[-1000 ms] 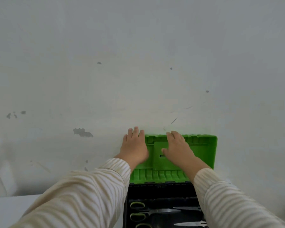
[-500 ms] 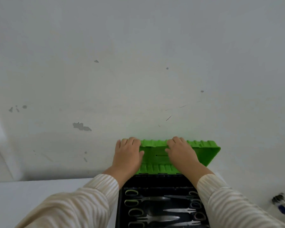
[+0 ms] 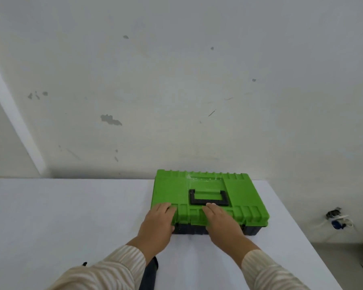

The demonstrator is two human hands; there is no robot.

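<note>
A toolbox with a bright green lid (image 3: 170, 191) and a black base (image 3: 249, 230) lies closed on the white table (image 3: 71, 216), near the wall. A black handle (image 3: 208, 198) lies flat in the lid's recess. My left hand (image 3: 158, 225) rests over the lid's front left edge with fingers fairly straight. My right hand (image 3: 220, 223) presses on the front edge just below the handle, fingers extended. The box's contents are hidden.
A marked white wall (image 3: 176, 91) stands right behind the toolbox. A dark object (image 3: 149, 275) pokes out by my left sleeve at the table's near edge. To the right, on the floor, lies a wall socket with a blue plug (image 3: 336, 221).
The green lid has swung down from upright against the wall to fully closed over the scissors in the black base. Both hands came toward me with it.
</note>
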